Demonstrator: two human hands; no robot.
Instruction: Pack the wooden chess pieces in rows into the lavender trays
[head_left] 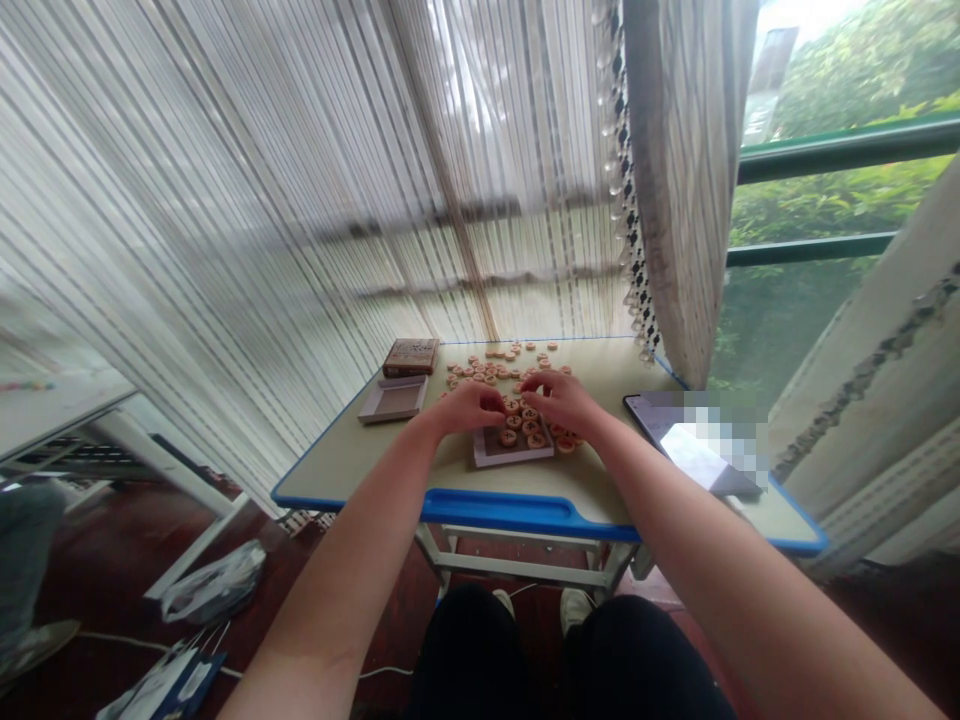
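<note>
- Head view, showing a shallow, open, pale-walled box [513, 456] near the middle of a pale tabletop [375, 470] with a raised blue edge.
- Inside that box, round light-wood pieces with dark markings [510, 438], some lying flat beside one another.
- At the box's left side, the left hand [471, 402], fingers bent and held narrow by the pieces; cannot tell whether gripping one.
- Over the box's far right part, the right hand [559, 393], fingers curved down, thumb and fingertips close together; cannot tell whether pinching a piece.
- Beyond the box, many loose round wooden pieces [490, 379], scattered.
- Just beside the box on the right, more wooden pieces [565, 444], partly under the right forearm.
- To the left of the box and a little farther off, a second shallow pale tray [393, 400], with a brown box with dark printing [411, 357] behind it.
- Well to the right of the box, a dark-edged flat object [649, 408], partly blurred out, with a bright white shape [697, 457] over it.
- Past the box and tabletop, a striped string curtain [300, 180].
</note>
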